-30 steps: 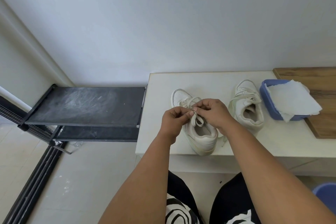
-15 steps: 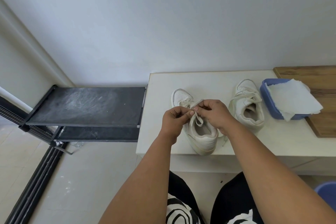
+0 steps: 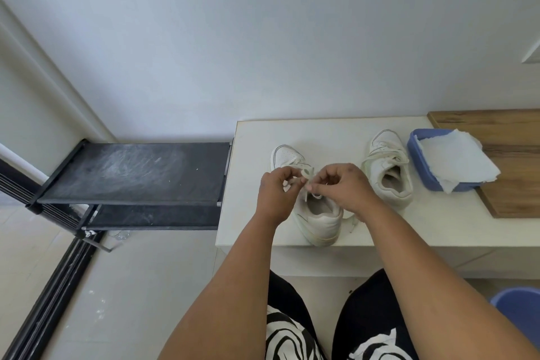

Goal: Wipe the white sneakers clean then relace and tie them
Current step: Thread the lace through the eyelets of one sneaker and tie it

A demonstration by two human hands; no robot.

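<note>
Two white sneakers stand on a white table (image 3: 321, 131). The left sneaker (image 3: 318, 219) points away from me, heel near the front edge. Over its tongue my left hand (image 3: 277, 190) and my right hand (image 3: 342, 187) meet, each pinching a part of the white lace (image 3: 308, 174), which forms a small loop between the fingertips. A loose lace end (image 3: 352, 221) trails on the table right of the heel. The right sneaker (image 3: 390, 175) stands further right, laced, untouched.
A blue tub (image 3: 420, 164) draped with a white wipe (image 3: 455, 161) sits right of the sneakers, beside a wooden board (image 3: 511, 184). A black two-tier rack (image 3: 131, 172) stands left of the table. A blue bin (image 3: 520, 313) is at the lower right. My knees are under the table edge.
Both hands stay on the left sneaker's lace; the fingers have shifted slightly, lifting a small loop higher between them. The sneakers have not moved.
</note>
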